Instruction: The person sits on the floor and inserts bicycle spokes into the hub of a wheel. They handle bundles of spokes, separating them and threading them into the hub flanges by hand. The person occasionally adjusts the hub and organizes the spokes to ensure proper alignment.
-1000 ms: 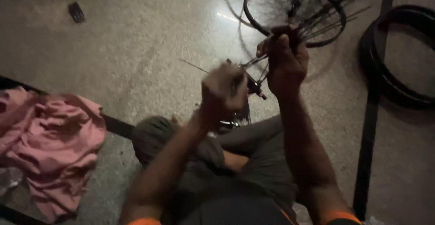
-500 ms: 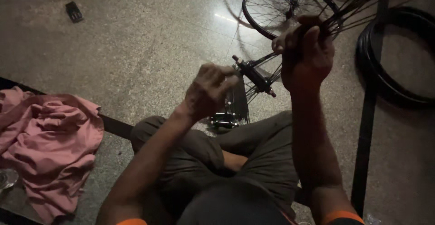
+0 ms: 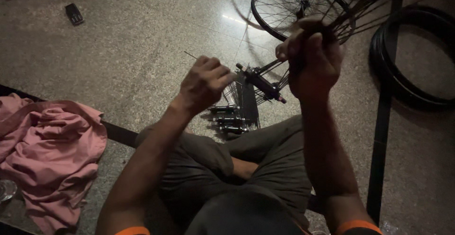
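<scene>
Since a second ago: right hand (image 3: 313, 57) lifted higher and further from the body, now up against the spoked wheel (image 3: 303, 10) on the floor; left hand (image 3: 204, 83) dropped lower and pulled apart from it. Between them, the hub (image 3: 259, 81) now in plain sight, no longer hidden behind the knuckles. Judging by that: bundle drawn out and spread, hub hanging freer, one spoke separated from the rest and ready for handling on its own.

Right-hand fingers wrapped tight round the gathered spokes (image 3: 353, 12), fist closed. Left-hand fingers pressed together, pinching a single thin spoke (image 3: 190, 55), tip poking out past the knuckles.

Hub held in the air, above the floor and in front of the crossed legs, just beside the left hand's thumb and below the right fist. Long axis tilted: one end up and left toward the left hand, other end down and right. Bundled spokes fanning from the hub up and right, through the fist, toward the top right corner. Single spoke slanting up and left, away from the body.

Below on the floor (image 3: 142, 36): a few spare hubs (image 3: 227, 119) side by side, with loose spokes. Black tyre (image 3: 407, 59) to the right, pink cloth (image 3: 47, 149) to the left, a small dark object (image 3: 74, 13) well apart at upper left.
</scene>
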